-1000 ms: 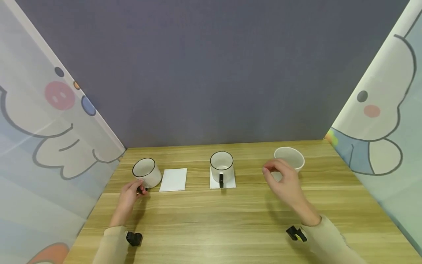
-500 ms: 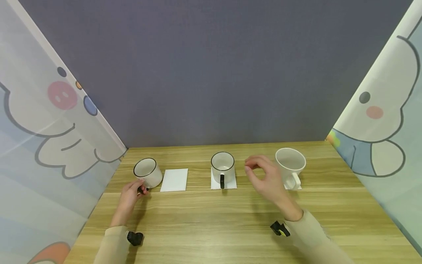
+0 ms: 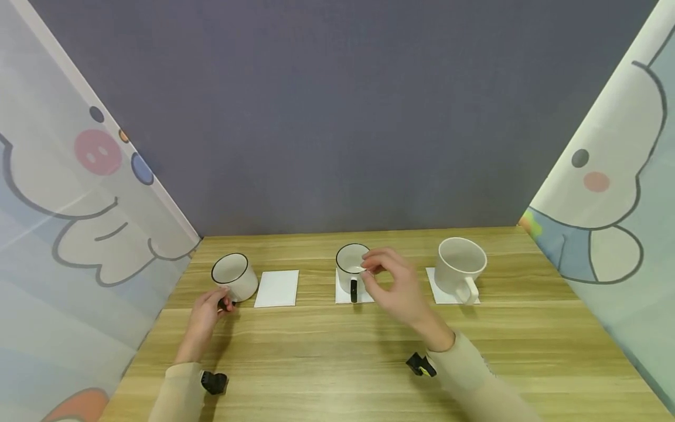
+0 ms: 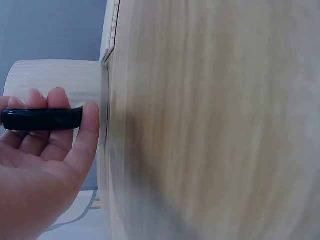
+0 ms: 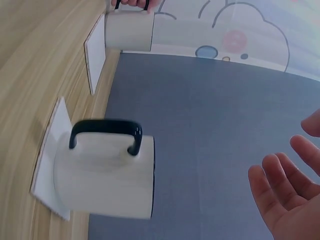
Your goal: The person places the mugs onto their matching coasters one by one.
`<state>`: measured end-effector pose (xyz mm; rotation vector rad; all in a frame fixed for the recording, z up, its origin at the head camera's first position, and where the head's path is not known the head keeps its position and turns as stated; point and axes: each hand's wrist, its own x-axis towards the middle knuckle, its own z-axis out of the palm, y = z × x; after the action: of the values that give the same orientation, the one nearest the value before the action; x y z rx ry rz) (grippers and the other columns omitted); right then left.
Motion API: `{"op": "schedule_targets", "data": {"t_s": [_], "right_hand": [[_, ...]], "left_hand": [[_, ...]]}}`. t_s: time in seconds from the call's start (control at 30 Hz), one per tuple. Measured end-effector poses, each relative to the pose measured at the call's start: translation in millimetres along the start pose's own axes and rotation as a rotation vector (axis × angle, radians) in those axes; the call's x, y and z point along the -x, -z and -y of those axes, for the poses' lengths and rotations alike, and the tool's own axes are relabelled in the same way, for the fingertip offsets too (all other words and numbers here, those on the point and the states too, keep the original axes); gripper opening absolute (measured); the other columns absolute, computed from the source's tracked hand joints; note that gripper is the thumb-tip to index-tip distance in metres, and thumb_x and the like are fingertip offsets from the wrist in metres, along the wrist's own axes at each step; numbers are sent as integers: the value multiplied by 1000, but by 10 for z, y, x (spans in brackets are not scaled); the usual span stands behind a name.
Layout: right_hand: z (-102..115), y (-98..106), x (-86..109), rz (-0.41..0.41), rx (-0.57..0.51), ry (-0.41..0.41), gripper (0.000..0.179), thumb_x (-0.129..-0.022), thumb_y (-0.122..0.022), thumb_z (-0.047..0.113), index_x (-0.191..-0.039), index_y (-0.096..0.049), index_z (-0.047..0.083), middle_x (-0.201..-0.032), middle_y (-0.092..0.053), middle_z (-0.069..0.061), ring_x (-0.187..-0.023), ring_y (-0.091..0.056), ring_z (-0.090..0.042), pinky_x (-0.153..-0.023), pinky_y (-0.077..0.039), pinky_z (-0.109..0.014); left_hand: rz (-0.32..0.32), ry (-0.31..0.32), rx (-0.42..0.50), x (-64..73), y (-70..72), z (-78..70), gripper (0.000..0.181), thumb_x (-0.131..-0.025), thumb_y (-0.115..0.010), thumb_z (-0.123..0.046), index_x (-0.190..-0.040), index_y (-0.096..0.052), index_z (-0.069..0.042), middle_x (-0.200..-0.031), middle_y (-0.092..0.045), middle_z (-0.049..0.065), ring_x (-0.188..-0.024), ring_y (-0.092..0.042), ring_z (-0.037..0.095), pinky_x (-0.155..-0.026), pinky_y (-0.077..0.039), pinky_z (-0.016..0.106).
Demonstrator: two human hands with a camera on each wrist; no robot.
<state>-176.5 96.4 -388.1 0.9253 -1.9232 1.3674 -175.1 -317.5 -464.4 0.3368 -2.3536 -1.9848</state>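
Note:
At the left of the table, a white mug [image 3: 244,287] with a dark rim stands just beside a bare white square coaster [image 3: 276,288]. My left hand [image 3: 203,319] holds that mug by its black handle [image 4: 42,119], fingers curled through it and thumb at the handle's lower end. A second black-rimmed mug [image 5: 107,185] stands on the middle coaster [image 5: 50,160], its black handle toward me. My right hand [image 3: 399,293] hovers at this mug's right side with relaxed, slightly bent fingers and nothing in them. In the right wrist view a gap separates the fingers from the mug.
A wider all-white mug [image 3: 453,278] sits on a third coaster [image 3: 439,296] at the right, handle toward me. Behind the wooden table [image 3: 316,363] rises a grey panel [image 3: 337,117]. Cartoon-printed curtains [image 3: 601,193] flank both sides.
My right hand has moved left, from in front of the all-white mug to the middle mug, uncovering the white mug and its coaster. The left hand keeps its hold on the left mug.

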Motion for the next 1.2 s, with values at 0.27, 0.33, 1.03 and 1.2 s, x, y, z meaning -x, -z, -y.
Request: {"op": "schedule_targets", "data": {"t_s": [0.27, 0.33, 1.03, 1.2], "right_hand": [[14, -192, -11, 22, -30, -7, 18, -83, -72, -7, -97, -70, 3, -108, -68, -11, -84, -64, -24, -73, -57, -35], [20, -230, -17, 29, -39, -16, 16, -84, -72, -6, -97, -70, 3, -108, -68, -10, -84, -64, -23, -72, -57, -36], [3, -698, -103, 161, -59, -145, 14, -88, -71, 3, -102, -68, 2, -117, -65, -11, -91, -64, -28, -79, -57, -37], [-17, -804, -132, 184, -56, -157, 16, -88, -72, 4, -103, -67, 2, -118, -64, -11, -92, -64, -26, -81, -56, -38]], "left_hand": [[4, 6, 2, -1, 1, -19, 37, -111, -42, -23, -89, -55, 3, -82, -52, 6, -75, -55, 17, -78, -55, 34], [1, 8, 6, -2, -6, -23, 37, -111, -43, -25, -89, -55, 3, -82, -52, 6, -76, -55, 17, -78, -55, 34], [-21, 24, 19, 7, -7, 5, 35, -111, -42, -23, -90, -56, 1, -80, -52, 4, -75, -55, 15, -77, -55, 33], [-23, 16, 16, 8, -10, 14, 36, -111, -43, -24, -92, -55, 3, -81, -52, 4, -76, -55, 16, -78, -55, 35]]}}
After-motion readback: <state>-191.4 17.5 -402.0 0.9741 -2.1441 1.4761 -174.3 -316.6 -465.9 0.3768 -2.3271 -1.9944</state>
